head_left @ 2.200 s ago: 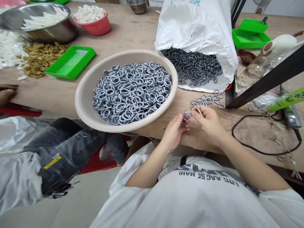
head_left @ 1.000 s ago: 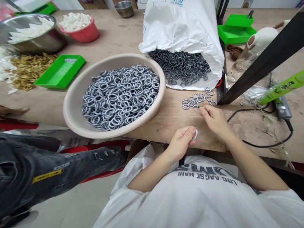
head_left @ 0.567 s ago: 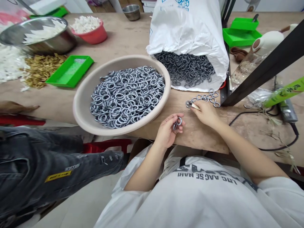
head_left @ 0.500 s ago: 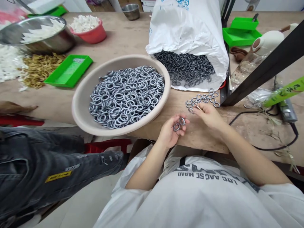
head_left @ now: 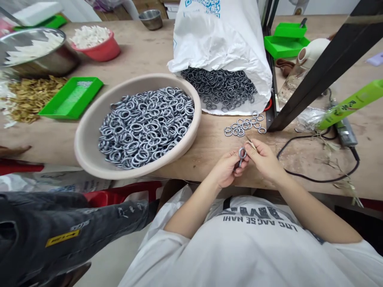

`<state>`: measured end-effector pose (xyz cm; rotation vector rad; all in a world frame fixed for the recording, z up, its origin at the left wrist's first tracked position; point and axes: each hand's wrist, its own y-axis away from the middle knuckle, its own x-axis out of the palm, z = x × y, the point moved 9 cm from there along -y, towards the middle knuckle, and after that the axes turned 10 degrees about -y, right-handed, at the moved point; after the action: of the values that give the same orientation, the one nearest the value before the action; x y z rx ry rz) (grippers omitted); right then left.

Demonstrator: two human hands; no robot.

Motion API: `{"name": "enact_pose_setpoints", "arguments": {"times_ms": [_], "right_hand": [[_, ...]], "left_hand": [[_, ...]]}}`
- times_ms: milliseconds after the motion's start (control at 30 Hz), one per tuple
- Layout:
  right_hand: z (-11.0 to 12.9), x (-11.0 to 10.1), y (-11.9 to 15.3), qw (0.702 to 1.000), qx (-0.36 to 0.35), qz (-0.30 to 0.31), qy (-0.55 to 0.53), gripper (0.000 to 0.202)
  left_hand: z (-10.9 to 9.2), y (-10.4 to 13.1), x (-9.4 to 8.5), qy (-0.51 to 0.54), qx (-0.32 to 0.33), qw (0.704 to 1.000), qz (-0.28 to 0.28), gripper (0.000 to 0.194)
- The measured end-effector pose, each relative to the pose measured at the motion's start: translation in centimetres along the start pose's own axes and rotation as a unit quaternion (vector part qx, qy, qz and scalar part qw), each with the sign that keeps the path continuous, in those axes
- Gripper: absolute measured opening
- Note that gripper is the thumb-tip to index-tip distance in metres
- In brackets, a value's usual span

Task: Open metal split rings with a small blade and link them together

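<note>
My left hand [head_left: 228, 169] is closed on grey rings [head_left: 242, 153] at the table's front edge, one standing up between its fingertips. My right hand [head_left: 265, 159] pinches a thin, light-coloured stick-like tool [head_left: 251, 144] with a narrow dark tip. Its fingers meet those of the left hand beside the upright ring; whether the tool touches that ring I cannot tell. Just beyond the hands lies a small group of loose grey rings [head_left: 245, 124] on the table. To the left stands a wide beige basin [head_left: 79, 153] heaped with similar rings.
A white sack [head_left: 221, 44] lies open behind, spilling darker rings. A black metal post [head_left: 311, 79] slants up at right, near a cable and a green tube [head_left: 350, 104]. Green trays, a red bowl [head_left: 104, 50] and a steel bowl [head_left: 48, 63] stand around. Another person's dark-jeaned leg is at left.
My right hand has come back from the loose rings to meet my left hand, the tool still in it. The left fingers have closed around the rings that lay in the open palm.
</note>
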<state>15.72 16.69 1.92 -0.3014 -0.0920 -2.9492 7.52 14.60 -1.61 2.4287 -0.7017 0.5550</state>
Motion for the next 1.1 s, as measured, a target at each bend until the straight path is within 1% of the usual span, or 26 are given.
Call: {"name": "enact_pose_setpoints", "arguments": {"times_ms": [33,100,167,233,267,333,433,500,567,600,667,733,767,833,967,1033,1100], "right_hand": [[0.8,-0.3,0.2,0.998,-0.038,-0.019,0.045,0.027],[2.7,-0.7,0.8,0.983,-0.117,-0.053,0.128,0.02],[4.3,-0.5,1.6,0.963,-0.186,-0.058,0.186,0.019],[5.2,0.0,2.0,0.953,-0.216,-0.043,0.21,0.02],[5.3,0.2,2.0,0.953,-0.216,-0.037,0.208,0.019],[4.9,0.2,1.8,0.963,-0.193,-0.037,0.184,0.018],[3.9,0.0,1.0,0.978,-0.148,-0.043,0.144,0.024],[3.8,-0.5,0.7,0.976,-0.145,-0.062,0.149,0.029],[4.3,-1.0,0.8,0.967,-0.159,-0.076,0.185,0.031],[4.5,-0.9,1.0,0.96,-0.167,-0.068,0.213,0.031],[5.0,0.0,1.6,0.941,-0.184,-0.019,0.282,0.03],[5.5,1.2,2.5,0.915,-0.206,0.032,0.344,0.03],[5.7,1.6,2.9,0.903,-0.217,0.044,0.367,0.031],[6.0,2.1,3.5,0.888,-0.233,0.048,0.393,0.03],[6.4,2.7,3.7,0.875,-0.237,0.055,0.418,0.031],[6.5,2.9,3.8,0.876,-0.236,0.061,0.417,0.032],[6.1,2.6,3.5,0.883,-0.222,0.074,0.406,0.034]], "left_hand": [[-0.2,0.0,0.0,0.008,0.011,1.0,-0.009,0.044],[-0.5,0.1,0.2,0.019,0.033,0.999,-0.025,0.045],[-0.6,0.2,0.3,0.016,0.054,0.997,-0.047,0.046],[-0.4,0.4,0.3,0.003,0.064,0.995,-0.07,0.047],[-0.4,0.5,0.4,-0.004,0.067,0.995,-0.076,0.048],[-0.3,0.7,0.8,-0.016,0.071,0.995,-0.067,0.049],[-0.6,0.9,1.5,-0.021,0.08,0.996,-0.045,0.048],[-1.0,1.1,1.4,-0.019,0.095,0.994,-0.044,0.044],[-1.6,1.3,1.3,-0.016,0.116,0.992,-0.046,0.041],[-1.8,1.4,1.2,-0.013,0.125,0.991,-0.046,0.04],[-2.0,1.5,1.0,-0.006,0.133,0.99,-0.046,0.04],[-2.0,1.6,0.9,0.007,0.133,0.99,-0.048,0.039],[-1.9,1.6,0.9,0.013,0.133,0.99,-0.05,0.038],[-1.9,1.7,0.9,0.021,0.135,0.989,-0.054,0.036],[-2.0,1.7,1.1,0.023,0.142,0.988,-0.057,0.036],[-2.0,1.7,1.2,0.025,0.14,0.988,-0.055,0.036],[-1.9,1.8,1.3,0.02,0.138,0.989,-0.048,0.037]]}}
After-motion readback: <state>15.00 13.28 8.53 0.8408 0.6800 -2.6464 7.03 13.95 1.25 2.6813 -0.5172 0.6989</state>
